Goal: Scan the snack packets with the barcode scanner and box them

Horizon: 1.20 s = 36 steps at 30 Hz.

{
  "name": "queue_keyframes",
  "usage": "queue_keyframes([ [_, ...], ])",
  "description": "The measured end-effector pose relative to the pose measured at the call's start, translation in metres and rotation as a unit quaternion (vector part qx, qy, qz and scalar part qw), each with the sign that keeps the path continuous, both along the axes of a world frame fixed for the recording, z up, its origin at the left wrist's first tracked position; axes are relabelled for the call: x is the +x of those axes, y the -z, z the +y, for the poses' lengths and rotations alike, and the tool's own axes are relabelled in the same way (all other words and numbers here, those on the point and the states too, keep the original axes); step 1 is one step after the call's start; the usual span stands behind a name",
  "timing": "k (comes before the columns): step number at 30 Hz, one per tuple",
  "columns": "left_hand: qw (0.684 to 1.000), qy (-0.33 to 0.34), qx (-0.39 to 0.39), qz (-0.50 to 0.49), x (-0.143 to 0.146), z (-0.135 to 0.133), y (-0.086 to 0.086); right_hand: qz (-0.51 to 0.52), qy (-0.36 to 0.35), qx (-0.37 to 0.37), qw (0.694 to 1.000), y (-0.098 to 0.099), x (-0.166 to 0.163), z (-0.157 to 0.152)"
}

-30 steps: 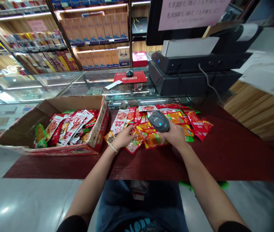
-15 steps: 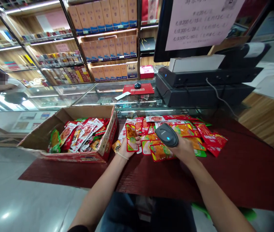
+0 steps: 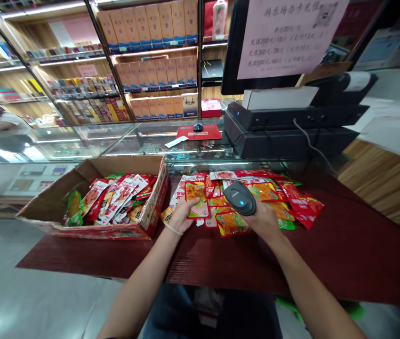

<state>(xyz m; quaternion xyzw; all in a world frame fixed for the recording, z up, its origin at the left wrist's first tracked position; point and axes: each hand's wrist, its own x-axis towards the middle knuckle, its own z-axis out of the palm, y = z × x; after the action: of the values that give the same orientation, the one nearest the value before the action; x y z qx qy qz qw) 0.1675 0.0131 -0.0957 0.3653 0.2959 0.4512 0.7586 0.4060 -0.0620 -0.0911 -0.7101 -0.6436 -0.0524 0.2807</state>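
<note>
on red table, cardboard box point(image 3: 62, 197) seemingly full of snack packets point(image 3: 115, 197)

Bright shelf strips, dark warped edges

A pink paper sign point(image 3: 288, 35) on the back of the monitor point(image 3: 231, 56) carries Chinese price lines. The figures 200, 500 and 60 are legible, the rest faint. Print on the snack packets point(image 3: 268, 190) is too small to read.

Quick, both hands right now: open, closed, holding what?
Left hand: closed on a red-and-orange snack packet.
Right hand: closed on the black barcode scanner.
</note>
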Motion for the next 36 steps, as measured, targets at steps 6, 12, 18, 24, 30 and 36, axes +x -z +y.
queue_keyframes([
  [6, 0.971, -0.138, 0.133, 0.140, 0.009, 0.009, 0.026, 0.036, -0.115, -0.021, 0.993, -0.013, -0.009, -0.007],
  [12, 0.974, -0.136, 0.132, 0.122, 0.006, 0.013, 0.030, 0.040, -0.143, -0.017, 0.989, -0.016, -0.012, -0.008],
  [18, 0.966, -0.151, 0.157, 0.140, 0.011, 0.009, 0.018, 0.047, -0.077, -0.035, 0.995, -0.007, -0.004, -0.001],
  [24, 0.854, -0.195, 0.371, 0.307, -0.026, -0.013, -0.072, 0.040, -0.042, 0.012, 0.998, -0.024, -0.006, 0.009],
  [30, 0.678, -0.296, 0.435, 0.513, -0.138, -0.017, -0.127, 0.083, -0.140, 0.015, 0.987, -0.061, -0.052, 0.029],
  [36, 0.569, -0.288, 0.362, 0.680, -0.238, -0.002, -0.107, 0.140, -0.262, -0.016, 0.955, -0.077, -0.105, 0.048],
])
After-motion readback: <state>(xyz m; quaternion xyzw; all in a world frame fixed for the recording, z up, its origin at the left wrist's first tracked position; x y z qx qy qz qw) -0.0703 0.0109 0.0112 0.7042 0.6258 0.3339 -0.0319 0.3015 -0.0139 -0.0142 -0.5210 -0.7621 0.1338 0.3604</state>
